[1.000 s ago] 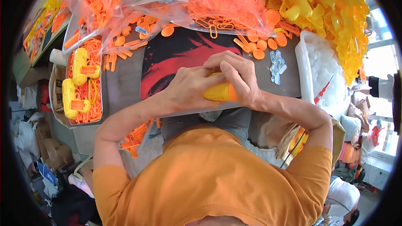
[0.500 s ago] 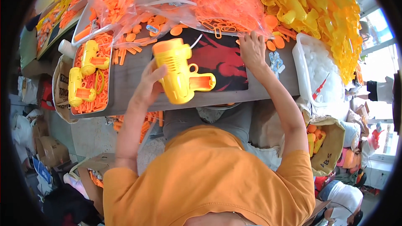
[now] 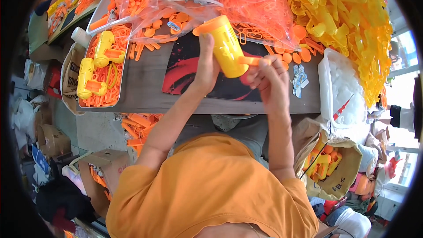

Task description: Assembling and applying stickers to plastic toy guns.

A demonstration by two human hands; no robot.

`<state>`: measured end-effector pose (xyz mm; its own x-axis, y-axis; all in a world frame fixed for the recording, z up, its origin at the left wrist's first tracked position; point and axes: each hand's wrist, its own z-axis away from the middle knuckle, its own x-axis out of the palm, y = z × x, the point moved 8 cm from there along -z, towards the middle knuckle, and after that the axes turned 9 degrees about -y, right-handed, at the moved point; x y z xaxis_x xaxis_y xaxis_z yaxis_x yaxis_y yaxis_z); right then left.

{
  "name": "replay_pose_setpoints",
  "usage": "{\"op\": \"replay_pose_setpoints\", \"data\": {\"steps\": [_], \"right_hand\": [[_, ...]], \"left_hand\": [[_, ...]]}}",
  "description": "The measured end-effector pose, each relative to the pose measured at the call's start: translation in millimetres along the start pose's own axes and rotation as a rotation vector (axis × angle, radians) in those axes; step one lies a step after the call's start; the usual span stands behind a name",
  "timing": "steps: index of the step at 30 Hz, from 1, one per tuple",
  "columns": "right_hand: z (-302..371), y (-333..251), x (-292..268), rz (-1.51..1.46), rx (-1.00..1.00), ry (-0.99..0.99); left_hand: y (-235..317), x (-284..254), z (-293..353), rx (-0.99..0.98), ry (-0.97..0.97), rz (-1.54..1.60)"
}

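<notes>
My left hand (image 3: 206, 66) is wrapped round a yellow plastic toy gun body (image 3: 230, 50), held tilted above the dark, red-patterned mat (image 3: 176, 77). An orange part shows at its upper end. At the lower right end of the body, my right hand (image 3: 274, 79) pinches a narrow orange plastic piece (image 3: 252, 61) between thumb and fingers. This piece lies against the yellow body; whether it is joined to it I cannot tell. Right of that hand, small clear-and-blue parts (image 3: 299, 79) lie on the table.
On the left, a tray (image 3: 124, 76) holds orange pieces and two yellow toy bodies (image 3: 91, 79). Bagged orange parts (image 3: 264, 13) and loose orange discs (image 3: 296, 56) lie behind the mat. A yellow heap (image 3: 339, 26) rises at back right, above a white bin (image 3: 327, 88) with a red-handled tool (image 3: 343, 107).
The toy body has moved right and been turned, its handle no longer showing plainly. My right hand has come back from the orange pieces to the body, now pinching an orange piece.
</notes>
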<state>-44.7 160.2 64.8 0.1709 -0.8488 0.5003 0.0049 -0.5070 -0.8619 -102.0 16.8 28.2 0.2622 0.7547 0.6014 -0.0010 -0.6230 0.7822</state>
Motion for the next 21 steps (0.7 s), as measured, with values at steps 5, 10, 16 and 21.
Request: {"op": "replay_pose_setpoints", "data": {"steps": [5, 10, 16, 21], "right_hand": [[7.1, 39.0, 2.2, -0.293, 0.015, 0.096], [6.4, 53.1, -5.5, -0.405, -0.028, 0.169], [16.4, 30.5, -11.7, 0.377, 0.181, 0.157], [14.7, -10.0, -18.9, 0.778, -0.226, 0.1]], "left_hand": [[-14.9, 12.4, -3.3, 0.089, -0.047, -0.025], [-3.3, 27.7, 2.4, 0.146, -0.061, -0.1], [0.8, 22.9, 4.3, 0.151, -0.04, -0.142], [4.0, 30.1, 7.0, 0.117, -0.099, -0.033]]}}
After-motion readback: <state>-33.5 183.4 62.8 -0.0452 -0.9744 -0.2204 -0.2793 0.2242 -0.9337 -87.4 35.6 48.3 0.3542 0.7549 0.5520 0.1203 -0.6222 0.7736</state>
